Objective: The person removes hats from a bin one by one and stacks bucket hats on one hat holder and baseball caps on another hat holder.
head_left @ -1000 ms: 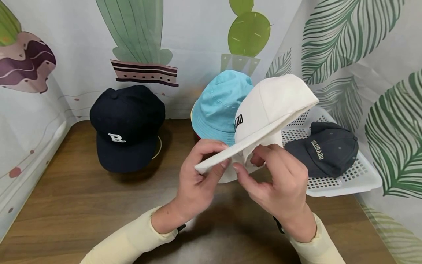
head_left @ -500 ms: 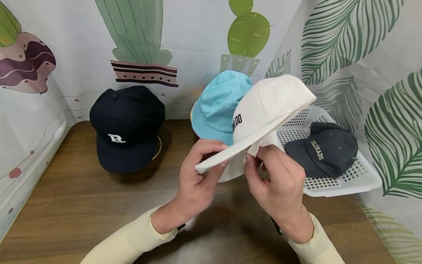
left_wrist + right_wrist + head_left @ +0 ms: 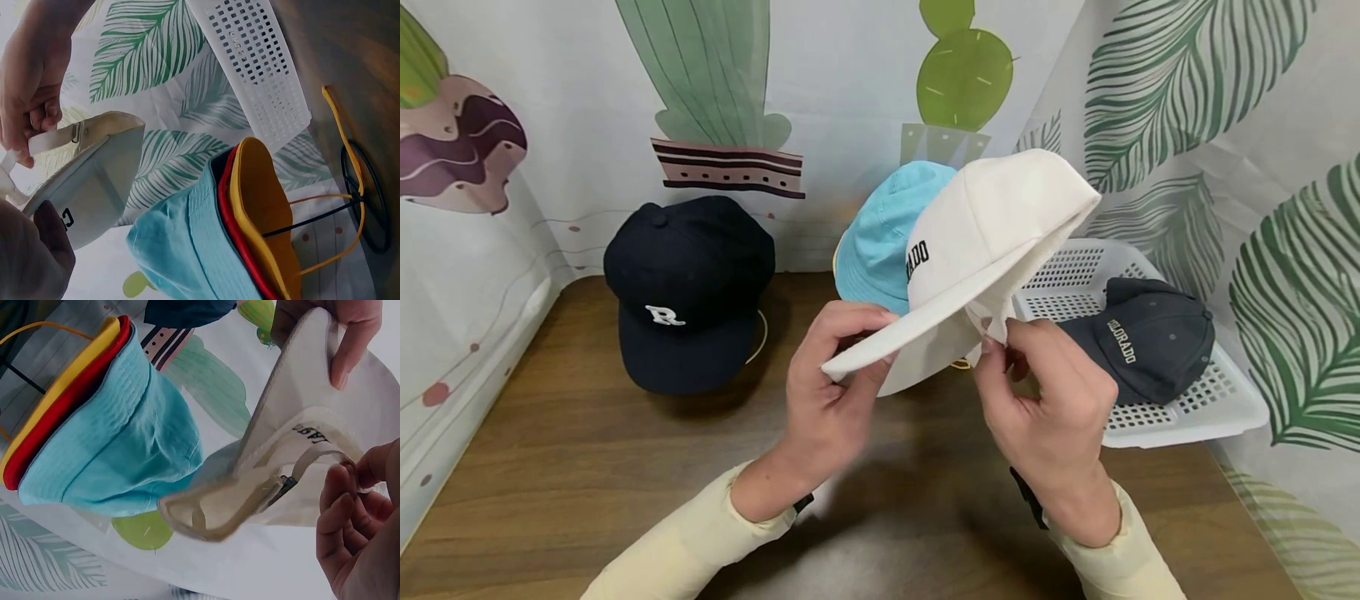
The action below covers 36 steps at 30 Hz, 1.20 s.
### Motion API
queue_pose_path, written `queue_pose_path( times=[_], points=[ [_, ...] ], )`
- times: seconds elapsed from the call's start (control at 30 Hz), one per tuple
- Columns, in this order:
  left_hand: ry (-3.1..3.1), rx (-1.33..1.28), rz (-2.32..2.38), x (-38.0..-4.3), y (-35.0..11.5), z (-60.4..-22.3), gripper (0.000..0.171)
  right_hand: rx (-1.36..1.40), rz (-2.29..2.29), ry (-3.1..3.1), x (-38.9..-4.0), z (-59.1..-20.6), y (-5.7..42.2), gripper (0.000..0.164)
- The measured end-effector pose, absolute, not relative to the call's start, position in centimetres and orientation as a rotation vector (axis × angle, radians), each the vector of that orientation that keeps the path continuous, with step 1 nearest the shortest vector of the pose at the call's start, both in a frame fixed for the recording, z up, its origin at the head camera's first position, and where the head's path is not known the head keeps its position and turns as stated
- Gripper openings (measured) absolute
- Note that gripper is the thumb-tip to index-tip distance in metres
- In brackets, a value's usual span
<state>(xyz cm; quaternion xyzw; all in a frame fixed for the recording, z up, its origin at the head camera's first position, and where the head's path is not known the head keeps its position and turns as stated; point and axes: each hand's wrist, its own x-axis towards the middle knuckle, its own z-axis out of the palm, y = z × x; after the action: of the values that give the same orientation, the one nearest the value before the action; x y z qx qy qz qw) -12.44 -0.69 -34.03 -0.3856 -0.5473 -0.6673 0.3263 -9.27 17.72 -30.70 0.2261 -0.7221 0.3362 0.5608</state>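
Note:
A white baseball cap (image 3: 992,208) with dark lettering is held tilted in the air over the table. My left hand (image 3: 831,404) pinches the edge of its brim between thumb and fingers. At the cap's back, my right hand (image 3: 1048,408) pinches the end of the adjusting strap (image 3: 319,450). A small buckle (image 3: 287,482) shows on that strap in the right wrist view. Behind the cap, and partly hidden by it, is a light blue bucket hat (image 3: 880,242). The left wrist view shows red (image 3: 234,206) and yellow (image 3: 265,212) hats stacked under the blue one.
A wire stand (image 3: 359,200) bears the stacked bucket hats. At the left of the table (image 3: 550,467) a navy cap (image 3: 688,275) with a white R sits raised. To the right, a white perforated basket (image 3: 1243,400) holds a dark grey cap (image 3: 1150,346). Printed curtains surround the table.
My right hand has taken the strap end between thumb and finger and drawn it slightly right. The white cap has shifted a little left and up with my left hand.

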Motion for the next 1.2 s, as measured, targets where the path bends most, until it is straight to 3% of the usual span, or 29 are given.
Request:
queue_pose_path(
  times=[0.53,1.2],
  points=[
    [-1.477,-0.931,-1.71,-13.2,-2.1,-33.2,0.02,0.284,0.885,-1.693,-10.4,-30.3,20.3,0.018],
    [-1.434,-0.901,-1.641,-13.6,-3.3,-32.2,0.02,0.069,0.93,-1.62,-12.2,-29.7,23.2,0.017]
  ],
)
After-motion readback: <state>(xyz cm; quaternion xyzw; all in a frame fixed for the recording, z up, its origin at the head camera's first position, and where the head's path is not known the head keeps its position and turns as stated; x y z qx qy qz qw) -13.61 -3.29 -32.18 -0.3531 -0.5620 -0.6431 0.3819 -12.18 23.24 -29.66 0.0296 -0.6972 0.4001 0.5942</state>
